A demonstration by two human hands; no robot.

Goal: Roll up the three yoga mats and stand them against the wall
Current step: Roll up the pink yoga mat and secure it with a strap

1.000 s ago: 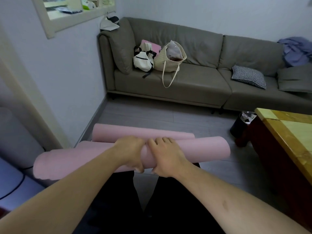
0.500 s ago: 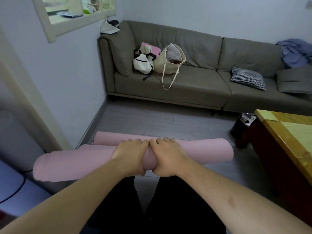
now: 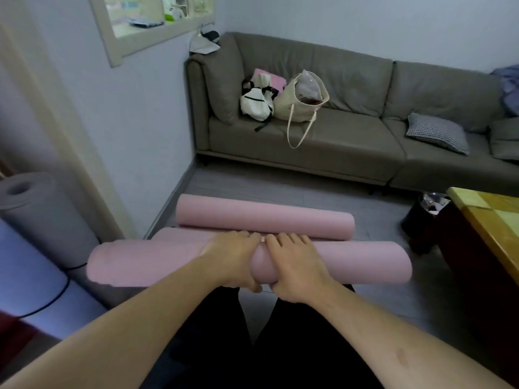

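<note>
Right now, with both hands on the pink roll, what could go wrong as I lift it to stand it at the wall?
1. Both hands, left and right, grip only the middle of the pink roll, so its loose left end may unwind.
2. A second pink roll lies on the floor just beyond; you might trip on it.
3. Swinging the long roll upright could knock the wooden table on the right.
</note>
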